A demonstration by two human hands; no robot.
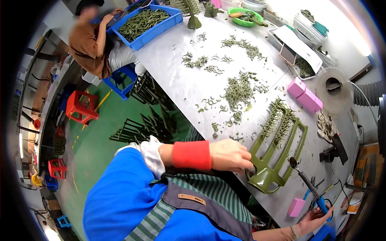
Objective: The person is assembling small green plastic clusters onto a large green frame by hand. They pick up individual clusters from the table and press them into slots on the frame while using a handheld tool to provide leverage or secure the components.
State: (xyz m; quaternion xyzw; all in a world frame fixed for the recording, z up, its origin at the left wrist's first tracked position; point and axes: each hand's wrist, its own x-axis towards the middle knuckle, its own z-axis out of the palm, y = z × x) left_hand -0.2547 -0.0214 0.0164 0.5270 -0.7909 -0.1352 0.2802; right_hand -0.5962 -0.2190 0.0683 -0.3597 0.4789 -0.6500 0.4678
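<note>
My left hand [230,156], below a red wristband, has its fingers curled at the near end of an olive-green slotted frame [263,172]. The frame lies slanted on the table, with rows of small curved green pieces [277,116] standing along its far bars. To the right, my right hand [315,220] is palm up around the blue handle of a soldering iron [321,205]. The iron's metal shaft points up and left. Its dark, rounded tip [293,162] is beside the frame's right side, apart from my left hand.
Loose green pieces [237,94] are scattered over the grey table [173,76]. Pink blocks [304,94], a black stand [333,152] and a clear funnel-like hood [333,90] stand right. A blue crate [140,26] is far left, near a seated person [90,44].
</note>
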